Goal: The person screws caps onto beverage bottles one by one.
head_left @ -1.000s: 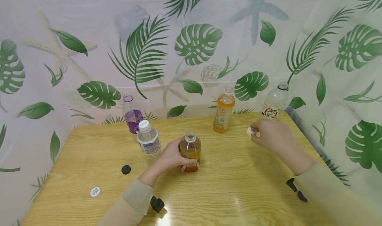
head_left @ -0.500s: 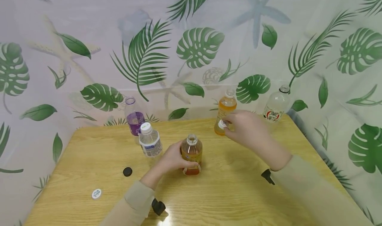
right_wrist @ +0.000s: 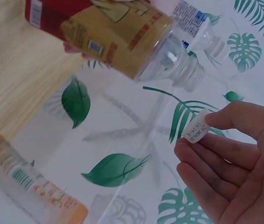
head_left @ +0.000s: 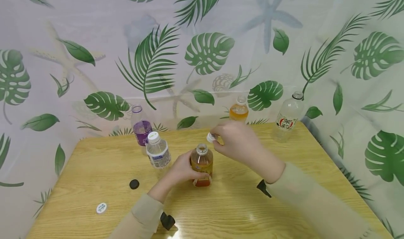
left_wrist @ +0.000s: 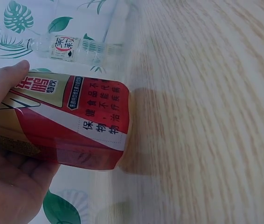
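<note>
Upright near the table's middle stands an uncapped drink bottle (head_left: pixel 202 159) with a red and gold label. My left hand (head_left: pixel 181 170) grips it from the left side, thumb across its front. In the left wrist view, the bottle's red lower label (left_wrist: pixel 87 121) shows close up. Between the thumb and fingers of my right hand (head_left: pixel 238 139) is a white bottle cap (head_left: pixel 211 137), up and to the right of the open neck. The right wrist view shows printed digits on the cap (right_wrist: pixel 197 127), apart from the threaded neck (right_wrist: pixel 188 72).
Left of the bottle stand a clear capped bottle (head_left: pixel 158 151) and an uncapped purple-labelled one (head_left: pixel 142 128). Farther back are an open orange bottle (head_left: pixel 238 111) and a clear open bottle (head_left: pixel 288 116). A black cap (head_left: pixel 134 184) and a white cap (head_left: pixel 101 207) lie on the wooden table (head_left: pixel 221 214).
My right hand has carried the white cap leftward from near the clear bottle at right, past the orange bottle, to beside the gripped bottle's neck. My left hand keeps its grip in place.
</note>
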The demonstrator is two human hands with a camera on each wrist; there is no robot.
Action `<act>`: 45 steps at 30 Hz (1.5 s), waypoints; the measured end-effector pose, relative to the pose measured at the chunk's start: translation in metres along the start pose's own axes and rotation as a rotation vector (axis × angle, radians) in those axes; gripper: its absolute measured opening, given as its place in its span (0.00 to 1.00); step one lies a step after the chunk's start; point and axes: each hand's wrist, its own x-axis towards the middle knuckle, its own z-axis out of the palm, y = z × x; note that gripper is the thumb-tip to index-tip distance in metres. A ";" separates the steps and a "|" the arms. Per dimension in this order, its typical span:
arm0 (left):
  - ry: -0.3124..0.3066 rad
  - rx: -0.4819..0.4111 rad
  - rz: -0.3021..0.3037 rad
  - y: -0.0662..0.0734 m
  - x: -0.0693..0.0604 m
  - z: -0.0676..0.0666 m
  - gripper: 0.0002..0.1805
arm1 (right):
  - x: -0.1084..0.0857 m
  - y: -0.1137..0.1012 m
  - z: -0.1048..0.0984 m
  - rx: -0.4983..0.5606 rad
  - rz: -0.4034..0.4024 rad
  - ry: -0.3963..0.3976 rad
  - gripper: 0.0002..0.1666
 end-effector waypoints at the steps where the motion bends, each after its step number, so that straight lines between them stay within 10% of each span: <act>1: 0.001 0.005 0.000 0.000 0.000 0.000 0.38 | 0.001 -0.002 0.000 0.000 -0.003 -0.008 0.06; 45: 0.005 0.001 0.005 -0.002 -0.003 0.003 0.39 | 0.013 -0.023 0.006 0.096 0.008 -0.195 0.05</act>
